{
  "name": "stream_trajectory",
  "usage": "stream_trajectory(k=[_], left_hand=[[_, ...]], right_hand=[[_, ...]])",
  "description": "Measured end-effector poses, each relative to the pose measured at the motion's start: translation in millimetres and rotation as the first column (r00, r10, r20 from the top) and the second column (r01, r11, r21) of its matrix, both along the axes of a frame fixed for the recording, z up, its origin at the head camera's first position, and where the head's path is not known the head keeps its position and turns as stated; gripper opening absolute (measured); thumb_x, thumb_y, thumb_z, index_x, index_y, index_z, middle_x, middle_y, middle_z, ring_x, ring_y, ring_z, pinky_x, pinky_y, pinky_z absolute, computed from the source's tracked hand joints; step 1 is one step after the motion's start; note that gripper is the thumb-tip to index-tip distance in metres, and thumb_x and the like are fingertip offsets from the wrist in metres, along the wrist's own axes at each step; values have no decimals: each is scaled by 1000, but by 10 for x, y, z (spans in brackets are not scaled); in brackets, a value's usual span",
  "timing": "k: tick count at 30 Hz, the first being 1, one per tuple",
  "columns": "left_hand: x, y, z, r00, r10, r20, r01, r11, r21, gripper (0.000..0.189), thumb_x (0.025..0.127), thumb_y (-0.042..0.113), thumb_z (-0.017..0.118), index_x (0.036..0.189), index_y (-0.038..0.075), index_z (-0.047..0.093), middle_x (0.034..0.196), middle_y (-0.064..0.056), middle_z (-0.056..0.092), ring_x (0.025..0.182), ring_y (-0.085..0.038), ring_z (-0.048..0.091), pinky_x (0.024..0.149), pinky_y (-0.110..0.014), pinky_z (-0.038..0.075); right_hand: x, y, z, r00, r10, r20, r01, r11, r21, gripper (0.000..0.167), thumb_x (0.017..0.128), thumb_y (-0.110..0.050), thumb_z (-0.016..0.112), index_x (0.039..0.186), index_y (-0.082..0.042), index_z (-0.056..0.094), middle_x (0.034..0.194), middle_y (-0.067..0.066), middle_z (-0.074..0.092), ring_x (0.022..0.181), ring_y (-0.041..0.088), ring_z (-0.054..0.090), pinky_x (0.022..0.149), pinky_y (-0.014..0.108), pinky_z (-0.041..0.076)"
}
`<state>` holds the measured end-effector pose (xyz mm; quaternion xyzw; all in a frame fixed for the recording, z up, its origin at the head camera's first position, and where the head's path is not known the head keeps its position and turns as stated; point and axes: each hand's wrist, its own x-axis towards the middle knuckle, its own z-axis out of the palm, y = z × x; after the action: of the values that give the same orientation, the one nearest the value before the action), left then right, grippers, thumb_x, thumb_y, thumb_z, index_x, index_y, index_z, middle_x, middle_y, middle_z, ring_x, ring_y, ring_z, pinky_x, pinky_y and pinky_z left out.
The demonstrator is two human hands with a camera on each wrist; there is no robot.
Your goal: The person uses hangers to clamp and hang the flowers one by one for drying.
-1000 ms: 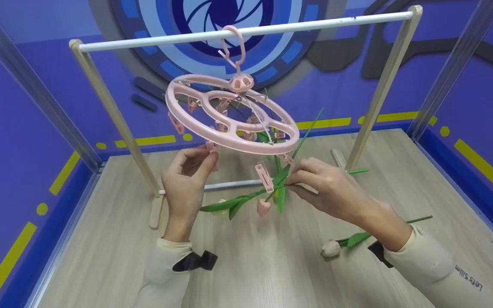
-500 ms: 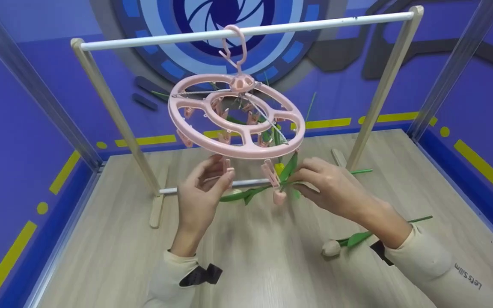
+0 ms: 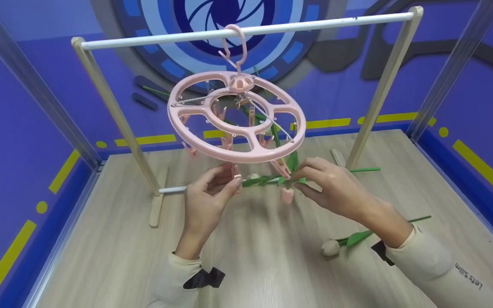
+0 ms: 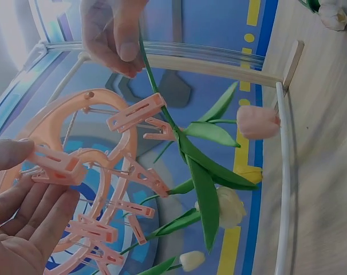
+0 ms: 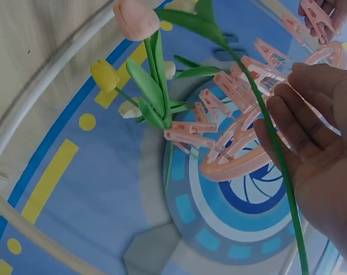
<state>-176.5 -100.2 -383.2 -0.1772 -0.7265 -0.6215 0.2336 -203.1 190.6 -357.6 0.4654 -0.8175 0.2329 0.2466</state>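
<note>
A pink round clip hanger (image 3: 246, 156) hangs by its hook from the rack's white bar. My left hand (image 3: 208, 201) pinches a pink clothespin (image 4: 59, 166) at its near rim, thumb against fingers. My right hand (image 3: 332, 184) holds the green stem of a pink tulip (image 3: 287, 196) whose bloom points down. Another clothespin (image 4: 136, 112) has its tip right at that stem, seen in the left wrist view. A yellow tulip (image 5: 105, 76) and several white tulips (image 4: 231, 207) hang from clothespins farther back.
A loose white tulip (image 3: 331, 247) lies on the wooden table (image 3: 272, 273) below my right forearm. The rack's wooden posts (image 3: 383, 90) and low white rod (image 3: 172, 190) frame the hanger. A blue patterned wall (image 3: 340, 94) stands behind.
My left hand has moved right with its clothespin, and the hanger has turned and levelled. The pink tulip's bloom has shifted right and slightly up. My right hand has stayed nearly in place.
</note>
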Motion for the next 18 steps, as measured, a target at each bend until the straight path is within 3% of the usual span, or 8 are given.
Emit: stream_trajectory(k=[9,14,18], left_hand=[[-3,11,-10,999,-5,42,4,1000,13,34,91,6,85,122,-3,75,108,-10,78,97,-21,77,88,-35,64],[-9,3,-29,999,-22,41,20,999,43,34,91,5,85,122,-4,74,109,-12,77,97,-23,76,88,-38,64],[-10,-3,-37,999,-31,27,29,998,46,35,90,3,85,122,-7,73,109,-13,77,98,-25,76,89,-40,64]], right_hand=[[110,-24,43,994,101,35,-98,992,-84,34,83,11,85,109,-8,75,108,1,74,98,20,73,93,15,54],[128,70,-22,990,131,54,-126,988,-88,35,83,11,85,111,-7,75,106,2,75,95,20,74,89,17,57],[126,216,-111,993,93,78,-87,993,-75,37,81,12,85,111,-7,75,105,1,75,94,20,74,90,16,56]])
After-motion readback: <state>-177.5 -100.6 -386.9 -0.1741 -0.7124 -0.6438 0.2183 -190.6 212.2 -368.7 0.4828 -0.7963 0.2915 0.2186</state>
